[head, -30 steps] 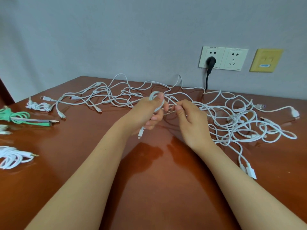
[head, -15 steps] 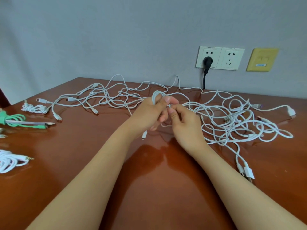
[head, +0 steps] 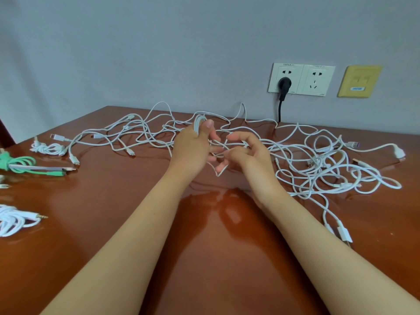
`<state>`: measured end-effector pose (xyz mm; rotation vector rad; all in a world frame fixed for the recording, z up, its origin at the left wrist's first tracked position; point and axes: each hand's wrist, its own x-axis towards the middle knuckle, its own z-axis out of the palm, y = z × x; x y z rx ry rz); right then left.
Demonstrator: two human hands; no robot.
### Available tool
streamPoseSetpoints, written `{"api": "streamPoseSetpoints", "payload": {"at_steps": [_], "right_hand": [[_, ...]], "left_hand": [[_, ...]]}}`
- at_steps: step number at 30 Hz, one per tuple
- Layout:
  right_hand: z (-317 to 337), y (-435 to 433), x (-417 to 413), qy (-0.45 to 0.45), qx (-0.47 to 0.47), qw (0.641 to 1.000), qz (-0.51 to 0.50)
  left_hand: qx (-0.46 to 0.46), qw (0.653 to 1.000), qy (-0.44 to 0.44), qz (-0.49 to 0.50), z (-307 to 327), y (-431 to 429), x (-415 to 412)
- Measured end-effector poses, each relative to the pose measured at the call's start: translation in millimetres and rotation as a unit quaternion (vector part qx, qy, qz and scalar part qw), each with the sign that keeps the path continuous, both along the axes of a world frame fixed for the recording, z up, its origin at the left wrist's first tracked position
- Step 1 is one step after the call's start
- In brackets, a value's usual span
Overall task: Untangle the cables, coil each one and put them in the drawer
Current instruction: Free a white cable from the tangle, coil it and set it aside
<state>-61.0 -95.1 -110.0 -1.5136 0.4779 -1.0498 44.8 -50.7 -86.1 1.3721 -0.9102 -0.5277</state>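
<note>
**Coil in the left hand, slack trailing off to the right**

The left hand (head: 192, 151) is pinching a small coil (head: 199, 122) of white cable between thumb and forefinger, holding it up above the table (head: 204, 246). The loops are standing roughly upright out of the top of the grip. The loose length (head: 218, 173) is dropping below that grip and heading rightward, toward the right hand (head: 252, 155). That hand is hovering just beside the left, fingers curled and spread. A strand is crossing its fingertips, but I cannot tell whether that grip is pinching it or only brushing it.

Past the right hand, the tangle (head: 322, 164) of white cables is sprawling over the far right of the table. As I judge it, the next wrap is depending on the right hand, the nearer one to the slack, feeding cable leftward to the coil.

Which strand in the heap belongs to this coil is hard to make out, and the left palm is hiding the lower loops. No drawer is showing. At the left edge a green cable (head: 20, 163) and a bundled white cable (head: 11, 220) are lying, partly cut off.
</note>
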Motion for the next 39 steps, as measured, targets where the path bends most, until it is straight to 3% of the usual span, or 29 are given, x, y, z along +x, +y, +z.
{"api": "streamPoseSetpoints", "payload": {"at_steps": [3, 7, 12, 15, 19, 26, 30, 35, 39], "right_hand": [[-0.8, -0.8, 2.0, -0.001, -0.004, 1.0, -0.011], [-3.3, -3.4, 1.4, 0.006, 0.009, 1.0, -0.012], [-6.8, 1.3, 1.8, 0.045, -0.042, 0.998, -0.012], [-9.7, 5.1, 3.5, 0.086, -0.102, 0.991, -0.002], [-4.3, 8.9, 1.3, 0.09, -0.107, 0.989, 0.04], [-2.7, 14.0, 1.9, 0.099, -0.059, 0.987, 0.108], [-3.0, 12.6, 0.8, 0.117, -0.086, 0.985, 0.089], [3.7, 8.3, -5.1, 0.075, -0.067, 0.994, 0.041], [3.2, 7.1, -2.3, 0.058, -0.059, 0.996, 0.031]], "left_hand": [[-0.042, 0.988, 0.129, -0.069, 1.8, -0.3, -0.5], [-0.054, 0.939, 0.281, -0.193, 5.0, 4.9, 5.5], [-0.083, 0.889, 0.389, -0.227, 8.6, 6.2, -3.3], [-0.096, 0.898, 0.388, -0.182, 10.2, 5.6, -5.6], [-0.112, 0.914, 0.361, -0.149, 8.4, 5.1, -1.9], [-0.177, 0.893, 0.397, -0.115, 10.7, 4.9, -1.4], [-0.185, 0.869, 0.437, -0.139, 15.0, 10.3, 17.7], [-0.131, 0.9, 0.396, -0.129, 16.9, 10.4, 17.5], [-0.086, 0.949, 0.294, -0.071, 14.6, 6.5, 13.8]]}}
